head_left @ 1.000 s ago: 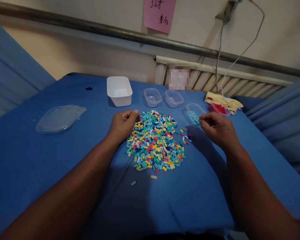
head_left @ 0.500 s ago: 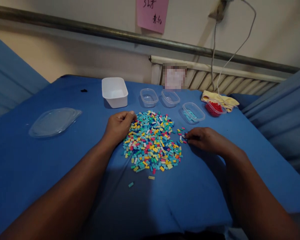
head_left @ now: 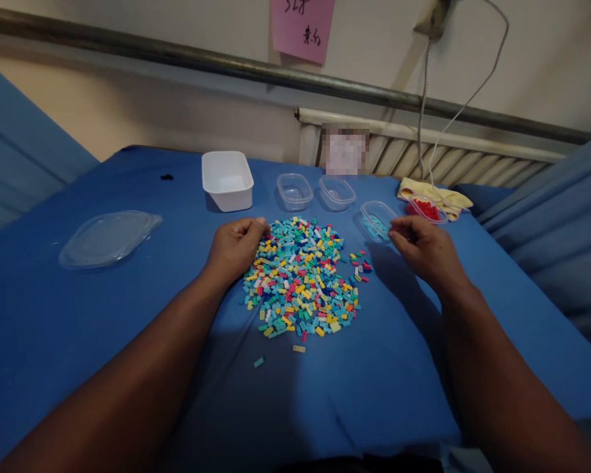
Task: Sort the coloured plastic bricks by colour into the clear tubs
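My left hand (head_left: 236,246) rests curled at the edge of the brick pile (head_left: 303,276) on the blue counter (head_left: 79,315); can't tell if it holds anything. Right hand (head_left: 423,248) hovers pinched by the tub w/ light-blue bricks (head_left: 378,219), contents hidden. Risk: a fumbled brick bounces into the neighbouring red-brick tub (head_left: 426,209), or a sleeve-less forearm drags the pile.

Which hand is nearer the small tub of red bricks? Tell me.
Right. The right hand hovers just short of the tub of red bricks; the left hand rests across the brick pile.
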The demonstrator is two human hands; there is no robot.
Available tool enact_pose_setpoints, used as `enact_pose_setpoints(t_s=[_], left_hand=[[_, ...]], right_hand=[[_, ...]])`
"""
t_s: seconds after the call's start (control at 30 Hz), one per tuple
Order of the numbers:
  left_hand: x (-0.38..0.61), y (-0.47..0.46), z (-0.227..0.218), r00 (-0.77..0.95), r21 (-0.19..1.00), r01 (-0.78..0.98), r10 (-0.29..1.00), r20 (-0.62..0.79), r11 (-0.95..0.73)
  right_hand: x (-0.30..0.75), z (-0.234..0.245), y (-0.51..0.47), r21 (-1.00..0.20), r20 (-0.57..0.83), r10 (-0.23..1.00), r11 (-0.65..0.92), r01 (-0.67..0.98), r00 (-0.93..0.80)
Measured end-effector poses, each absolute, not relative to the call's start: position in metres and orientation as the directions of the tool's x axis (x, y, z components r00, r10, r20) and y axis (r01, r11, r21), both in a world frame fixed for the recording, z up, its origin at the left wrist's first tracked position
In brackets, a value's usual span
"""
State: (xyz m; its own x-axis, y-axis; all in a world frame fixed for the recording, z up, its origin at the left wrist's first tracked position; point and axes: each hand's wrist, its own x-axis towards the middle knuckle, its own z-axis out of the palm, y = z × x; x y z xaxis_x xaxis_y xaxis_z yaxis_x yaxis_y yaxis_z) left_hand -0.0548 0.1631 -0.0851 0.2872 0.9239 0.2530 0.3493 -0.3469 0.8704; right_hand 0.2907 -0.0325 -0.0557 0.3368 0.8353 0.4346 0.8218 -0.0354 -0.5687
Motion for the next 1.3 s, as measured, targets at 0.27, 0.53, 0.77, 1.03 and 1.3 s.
enact_pose_setpoints(t_s=[0.27,0.53,0.77,1.03,1.3], left_hand=[[-0.054,0.162,-0.083,0.282,0.873,0.354,0.928,0.243,-0.337],[-0.054,0.161,-0.082,0.285,0.874,0.359,0.93,0.231,-0.327],[-0.054,0.163,-0.083,0.29,0.874,0.352,0.926,0.24,-0.336],[-0.054,0.163,-0.085,0.3,0.87,0.346,0.92,0.251,-0.351],[-0.054,0.163,-0.084,0.299,0.868,0.348,0.92,0.254,-0.353]], right_hand=[[0.249,-0.048,-0.049,-0.733,0.127,0.979,0.2,0.65,-0.157],[0.228,-0.066,-0.026,-0.67,0.179,0.903,0.403,0.624,-0.39],[0.239,-0.082,-0.009,-0.625,0.321,0.933,0.336,0.705,-0.16],[0.256,-0.074,-0.026,-0.564,0.315,0.945,0.261,0.783,-0.088],[0.242,-0.075,-0.029,-0.575,0.321,0.941,0.283,0.768,-0.107]])
